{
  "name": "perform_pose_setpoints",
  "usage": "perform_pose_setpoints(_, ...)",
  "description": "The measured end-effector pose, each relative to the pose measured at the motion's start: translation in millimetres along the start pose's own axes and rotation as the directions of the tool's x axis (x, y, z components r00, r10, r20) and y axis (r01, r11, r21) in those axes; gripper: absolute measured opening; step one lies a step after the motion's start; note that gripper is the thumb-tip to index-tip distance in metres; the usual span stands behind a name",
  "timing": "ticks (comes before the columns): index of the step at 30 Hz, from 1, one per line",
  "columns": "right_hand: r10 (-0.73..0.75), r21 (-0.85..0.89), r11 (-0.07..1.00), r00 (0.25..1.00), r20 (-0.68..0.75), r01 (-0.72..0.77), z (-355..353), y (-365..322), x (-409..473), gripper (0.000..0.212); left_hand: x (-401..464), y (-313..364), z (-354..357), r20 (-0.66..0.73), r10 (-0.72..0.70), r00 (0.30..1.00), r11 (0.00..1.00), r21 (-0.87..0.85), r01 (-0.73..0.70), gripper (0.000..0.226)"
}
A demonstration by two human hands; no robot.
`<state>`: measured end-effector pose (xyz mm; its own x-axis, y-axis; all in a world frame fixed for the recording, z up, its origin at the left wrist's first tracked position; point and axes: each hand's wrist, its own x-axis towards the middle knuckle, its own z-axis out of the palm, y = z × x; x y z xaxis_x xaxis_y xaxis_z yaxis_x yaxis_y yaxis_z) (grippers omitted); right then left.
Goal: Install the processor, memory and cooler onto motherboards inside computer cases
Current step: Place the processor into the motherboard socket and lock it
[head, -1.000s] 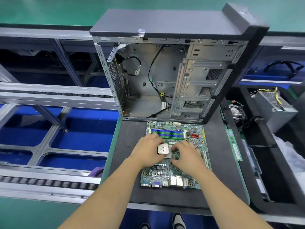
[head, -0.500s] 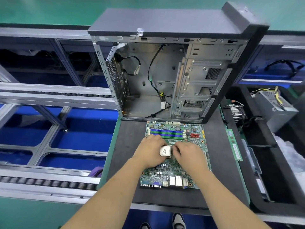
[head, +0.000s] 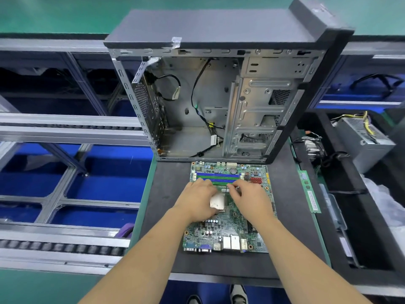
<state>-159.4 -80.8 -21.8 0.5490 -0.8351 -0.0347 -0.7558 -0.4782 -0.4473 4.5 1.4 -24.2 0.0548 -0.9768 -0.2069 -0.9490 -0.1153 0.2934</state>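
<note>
— Holding the processor (head: 217, 201) in your left hand (head: 197, 201), fingers curled round it?
— Yes, just above the motherboard (head: 228, 229) on the desk (head: 166, 194). Your right hand (head: 252, 199), just beside it, fingers bent; its grip cannot be told.

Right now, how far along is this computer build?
Early on. Done: the motherboard lies on the black mat before the open, empty case. In hand: the left hand holds the silver processor over the board, while the right hand works at the socket area. Left: the memory stick lies beside the mat, the memory slots look empty, and the cooler waits aside.
</note>
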Motion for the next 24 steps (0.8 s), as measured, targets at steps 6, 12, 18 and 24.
perform_pose_setpoints(6, 0.017, 0.043, 0.999, 1.000, 0.006, -0.018, -0.7, -3.2, -0.2, 0.030, 0.5, -1.0, 0.3, 0.011, 0.000, 1.000, 1.000, 0.006, 0.000, 0.056)
perform_pose_setpoints(12, 0.023, 0.071, 0.997, 1.000, 0.013, -0.024, 1.1, -2.3, 1.1, 0.030, 1.3, -0.2, 0.5, 0.014, -0.002, 1.000, 1.000, 0.015, 0.002, 0.058)
perform_pose_setpoints(18, 0.024, 0.109, 0.994, 1.000, 0.011, -0.025, 3.1, -0.6, -0.5, 0.029, 2.0, -1.4, -0.1, 0.008, -0.006, 1.000, 1.000, 0.001, 0.006, 0.058)
perform_pose_setpoints(24, 0.032, 0.203, 0.978, 0.998, 0.051, -0.041, 8.4, 1.7, -2.2, 0.051, 0.7, -4.4, 1.2, 0.001, 0.008, 1.000, 1.000, -0.013, -0.008, 0.061)
